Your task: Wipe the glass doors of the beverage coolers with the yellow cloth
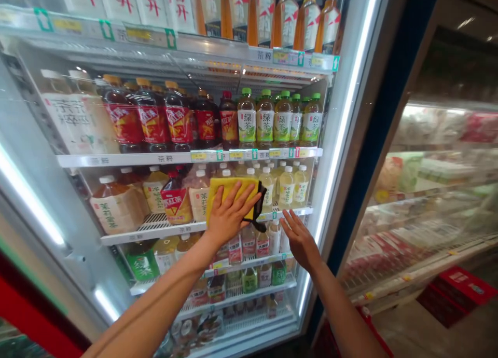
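"Where are the hands?"

"On my feed, the left hand [230, 211] lies flat, fingers spread, over the yellow cloth [213, 190], in front of the chilled shelves [116, 237]. The right hand [303, 240] is open and bare; I can't tell whether it touches anything."

"What could go wrong?"

"I'd expect uneven pressure to make the cloth slip or bunch, as its dark edge hangs loose past the fingers."

"What's hidden?"

"Hand and cloth cover some white-capped bottles [287, 186]. Farther right, I see the neighbouring display [424, 174] only as a blur."
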The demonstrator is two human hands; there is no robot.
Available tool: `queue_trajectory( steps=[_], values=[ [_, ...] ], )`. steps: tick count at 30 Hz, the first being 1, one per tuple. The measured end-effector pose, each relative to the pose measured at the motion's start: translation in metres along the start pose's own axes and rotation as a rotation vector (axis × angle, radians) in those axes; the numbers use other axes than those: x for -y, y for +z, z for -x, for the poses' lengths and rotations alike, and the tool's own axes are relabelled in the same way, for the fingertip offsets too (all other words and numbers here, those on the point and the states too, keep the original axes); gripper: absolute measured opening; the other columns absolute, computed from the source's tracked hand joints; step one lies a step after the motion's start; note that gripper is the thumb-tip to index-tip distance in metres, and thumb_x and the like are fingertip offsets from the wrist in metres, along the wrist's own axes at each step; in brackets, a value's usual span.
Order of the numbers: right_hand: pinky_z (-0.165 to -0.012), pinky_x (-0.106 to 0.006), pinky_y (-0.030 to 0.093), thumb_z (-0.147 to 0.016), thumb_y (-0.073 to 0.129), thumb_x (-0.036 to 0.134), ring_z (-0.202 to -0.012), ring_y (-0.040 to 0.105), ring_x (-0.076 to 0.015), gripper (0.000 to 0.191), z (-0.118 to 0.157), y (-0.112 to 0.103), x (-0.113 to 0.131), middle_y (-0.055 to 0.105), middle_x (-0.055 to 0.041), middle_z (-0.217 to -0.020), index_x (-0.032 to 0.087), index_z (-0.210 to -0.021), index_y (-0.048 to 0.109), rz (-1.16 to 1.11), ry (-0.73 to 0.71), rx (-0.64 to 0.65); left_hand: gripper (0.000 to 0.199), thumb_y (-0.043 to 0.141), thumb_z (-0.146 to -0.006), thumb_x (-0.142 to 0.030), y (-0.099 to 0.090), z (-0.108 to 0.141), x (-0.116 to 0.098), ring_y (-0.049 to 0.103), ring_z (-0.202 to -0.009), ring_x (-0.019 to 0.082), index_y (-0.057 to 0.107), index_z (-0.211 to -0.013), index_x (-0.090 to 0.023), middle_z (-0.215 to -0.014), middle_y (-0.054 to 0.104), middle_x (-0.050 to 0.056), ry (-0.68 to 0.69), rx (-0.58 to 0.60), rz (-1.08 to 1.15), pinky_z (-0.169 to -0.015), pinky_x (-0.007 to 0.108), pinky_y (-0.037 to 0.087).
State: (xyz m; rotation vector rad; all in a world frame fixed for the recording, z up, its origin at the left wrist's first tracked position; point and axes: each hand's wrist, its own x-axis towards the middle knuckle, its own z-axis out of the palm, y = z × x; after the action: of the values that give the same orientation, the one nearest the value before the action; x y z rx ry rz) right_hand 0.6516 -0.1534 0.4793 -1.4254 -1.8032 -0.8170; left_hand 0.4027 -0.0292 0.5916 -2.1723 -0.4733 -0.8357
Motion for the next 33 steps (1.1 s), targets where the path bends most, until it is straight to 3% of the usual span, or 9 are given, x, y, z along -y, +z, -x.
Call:
queue_trajectory(
  steps=[3, 10, 14, 18, 20, 23, 25, 29, 33],
  values=[
    [-0.119, -0.055, 0.044, -0.086, 0.034, -0.012, -0.156, 0.018, -0.0238, 0.08, 0.003, 0.0, 0.001, 0.038, -0.0104, -0.162, 0.022, -0.158, 0.036, 0.014, -0.006, 0.016, 0.096, 0.075, -0.082, -0.044, 0.006, -0.023, -0.023, -0.011, -0.157, 0.03, 0.025, -0.162, -0.029, -0.168, 0.019, 0.004, -0.068, -0.032, 0.001, -0.125, 0.062, -0.014],
    [-0.121, -0.059, 0.039, -0.089, 0.039, -0.007, -0.157, 0.017, -0.0243, 0.075, 0.023, -0.021, -0.04, 0.038, -0.0094, -0.162, 0.024, -0.158, 0.036, 0.086, -0.082, 0.116, 0.071, 0.062, -0.088, -0.03, 0.021, 0.024, -0.017, -0.007, -0.158, 0.02, 0.04, -0.156, -0.031, -0.168, 0.025, -0.007, 0.468, 0.046, -0.009, -0.13, 0.044, -0.007],
    [-0.121, -0.06, 0.037, -0.09, 0.038, -0.008, -0.157, 0.016, -0.0255, 0.075, 0.029, -0.032, -0.069, 0.038, -0.0118, -0.162, 0.022, -0.158, 0.036, 0.126, -0.049, 0.084, 0.08, 0.067, -0.088, -0.036, 0.011, -0.01, -0.022, -0.006, -0.158, 0.022, 0.031, -0.159, -0.032, -0.168, 0.025, -0.003, 0.172, 0.0, -0.015, -0.128, 0.05, -0.011],
    [-0.119, -0.058, 0.041, -0.091, 0.04, -0.006, -0.156, 0.02, -0.0276, 0.067, 0.037, -0.033, -0.085, 0.039, -0.0128, -0.161, 0.02, -0.153, 0.044, 0.137, -0.1, 0.096, 0.091, 0.074, -0.083, -0.042, 0.019, -0.055, -0.064, -0.011, -0.157, 0.031, 0.027, -0.161, -0.029, -0.169, 0.02, 0.006, -0.225, -0.028, -0.013, -0.122, 0.063, -0.018],
    [-0.119, -0.056, 0.041, -0.091, 0.042, -0.005, -0.156, 0.023, -0.0278, 0.064, 0.042, -0.034, -0.092, 0.039, -0.0121, -0.161, 0.019, -0.15, 0.049, 0.14, -0.149, 0.114, 0.087, 0.071, -0.085, -0.038, 0.029, -0.054, -0.084, -0.008, -0.157, 0.032, 0.028, -0.161, -0.03, -0.168, 0.022, 0.006, -0.16, 0.031, 0.008, -0.122, 0.064, -0.017],
    [-0.122, -0.053, 0.038, -0.093, 0.042, -0.004, -0.155, 0.026, -0.0262, 0.06, 0.05, -0.039, -0.107, 0.04, -0.0097, -0.161, 0.019, -0.147, 0.053, 0.152, -0.201, 0.126, 0.074, 0.061, -0.09, -0.027, 0.041, -0.027, -0.096, 0.002, -0.158, 0.023, 0.032, -0.159, -0.033, -0.167, 0.027, -0.002, 0.241, 0.166, 0.07, -0.128, 0.052, -0.01],
    [-0.123, -0.053, 0.035, -0.095, 0.042, -0.002, -0.155, 0.026, -0.0256, 0.057, 0.053, -0.044, -0.12, 0.041, -0.0088, -0.161, 0.017, -0.147, 0.053, 0.153, -0.227, 0.131, 0.07, 0.056, -0.091, -0.021, 0.042, -0.015, -0.092, 0.004, -0.158, 0.016, 0.036, -0.156, -0.035, -0.166, 0.03, -0.006, 0.369, 0.203, 0.078, -0.129, 0.043, -0.008],
    [-0.124, -0.056, 0.031, -0.097, 0.042, 0.002, -0.156, 0.022, -0.0257, 0.052, 0.053, -0.053, -0.144, 0.042, -0.0085, -0.161, 0.017, -0.146, 0.052, 0.113, -0.247, 0.139, 0.077, 0.064, -0.089, -0.026, 0.032, -0.048, -0.089, -0.001, -0.158, 0.018, 0.031, -0.158, -0.035, -0.167, 0.029, -0.003, 0.171, 0.155, 0.014, -0.127, 0.048, -0.012],
    [-0.124, -0.056, 0.032, -0.098, 0.042, 0.003, -0.156, 0.023, -0.025, 0.05, 0.053, -0.053, -0.152, 0.042, -0.0102, -0.161, 0.016, -0.145, 0.053, 0.056, -0.267, 0.125, 0.089, 0.073, -0.085, -0.041, 0.032, -0.11, -0.121, -0.003, -0.158, 0.031, 0.027, -0.16, -0.031, -0.169, 0.021, 0.005, -0.159, 0.05, -0.029, -0.124, 0.062, -0.012]
  ],
)
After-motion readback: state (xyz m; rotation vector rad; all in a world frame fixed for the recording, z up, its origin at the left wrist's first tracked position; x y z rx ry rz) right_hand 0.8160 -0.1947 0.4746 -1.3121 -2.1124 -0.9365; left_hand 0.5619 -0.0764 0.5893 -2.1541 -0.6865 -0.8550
